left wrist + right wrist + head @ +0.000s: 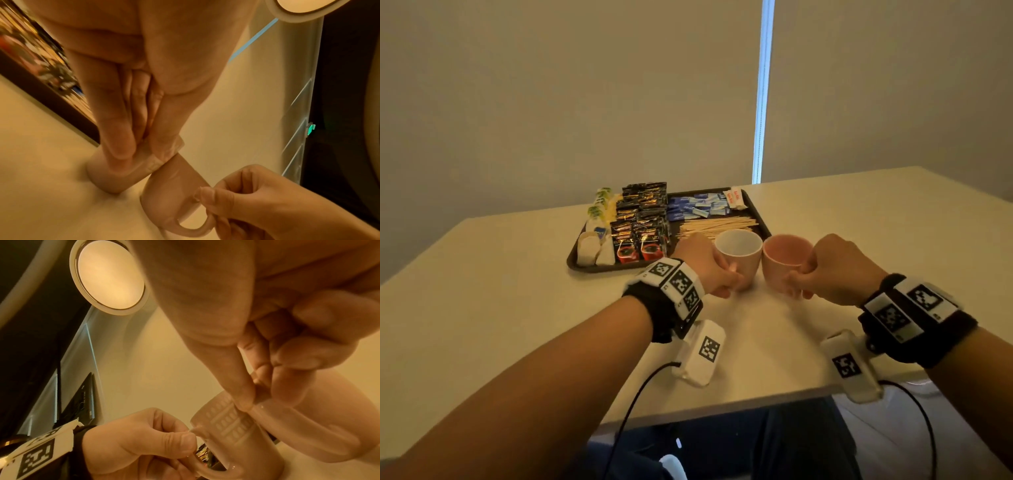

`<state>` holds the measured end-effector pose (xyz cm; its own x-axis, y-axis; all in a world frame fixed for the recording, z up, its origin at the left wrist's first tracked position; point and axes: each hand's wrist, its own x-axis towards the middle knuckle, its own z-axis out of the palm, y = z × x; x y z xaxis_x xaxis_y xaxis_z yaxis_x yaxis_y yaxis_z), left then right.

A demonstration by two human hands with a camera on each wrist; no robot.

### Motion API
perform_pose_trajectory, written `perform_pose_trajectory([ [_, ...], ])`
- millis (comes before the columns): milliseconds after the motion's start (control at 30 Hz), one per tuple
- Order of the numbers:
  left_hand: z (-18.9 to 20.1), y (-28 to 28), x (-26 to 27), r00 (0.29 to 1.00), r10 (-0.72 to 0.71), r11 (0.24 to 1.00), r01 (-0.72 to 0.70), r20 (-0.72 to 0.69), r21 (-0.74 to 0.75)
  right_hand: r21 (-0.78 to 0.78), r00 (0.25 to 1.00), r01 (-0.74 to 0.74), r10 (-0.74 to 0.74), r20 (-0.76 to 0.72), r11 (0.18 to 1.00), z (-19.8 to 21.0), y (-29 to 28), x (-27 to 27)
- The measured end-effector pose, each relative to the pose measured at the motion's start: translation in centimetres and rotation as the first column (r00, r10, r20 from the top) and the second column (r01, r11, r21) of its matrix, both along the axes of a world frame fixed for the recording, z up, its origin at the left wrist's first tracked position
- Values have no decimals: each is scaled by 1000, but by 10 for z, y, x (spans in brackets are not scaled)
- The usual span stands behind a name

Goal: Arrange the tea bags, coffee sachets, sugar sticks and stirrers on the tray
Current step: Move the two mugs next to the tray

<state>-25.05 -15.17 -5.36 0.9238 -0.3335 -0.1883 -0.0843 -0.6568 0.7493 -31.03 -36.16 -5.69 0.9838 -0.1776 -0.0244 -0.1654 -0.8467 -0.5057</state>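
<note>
A broad pale cream tabletop (493, 284) carries a dark rectangular plastic tray (759, 219) near its far edge, already filled: pale paper tea bags (595, 247) at the left, black-and-red coffee sachets (640, 222) beside them, blue and white sugar sticks (698, 205) at the back right, thin wooden stirrers (717, 224) in front of those. Just off the tray's near right corner stand two cups, rims almost touching. The left hand (705, 265) pinches the handle of the cream-white ceramic cup (738, 250); the right hand (832, 267) likewise grasps the handle of the pink ceramic cup (786, 255). The risk, I judge, is a cup swung inward knocking its neighbour, or its base sweeping the loose stirrers off the low tray edge. The front sachets seem to read "SUPREMO"; red lettering on one white stick is illegible.
</note>
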Motion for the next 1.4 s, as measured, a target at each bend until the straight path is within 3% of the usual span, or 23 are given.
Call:
perform_pose_trajectory([
  [400,7,-122,59,1000,-14,999,15,-16,37,-12,970,240,-240,43,971,-1,-77,25],
  [633,7,-160,115,995,-10,983,-7,94,182,-9,953,299,-298,55,954,-1,-92,58],
  [767,20,-163,129,997,-19,980,4,73,198,10,952,298,-298,73,955,3,-94,76],
  [933,11,-179,189,979,-39,884,-61,202,463,42,942,328,-330,52,944,2,-101,104],
  [1000,13,-183,204,978,-49,866,-60,204,497,65,942,327,-330,53,943,2,-102,114],
  [1100,31,-180,193,974,-105,883,-2,202,469,122,940,329,-337,57,937,4,-100,127],
  [1400,24,-163,242,995,-4,963,-22,97,270,352,934,331,-356,7,875,-3,-87,182],
])
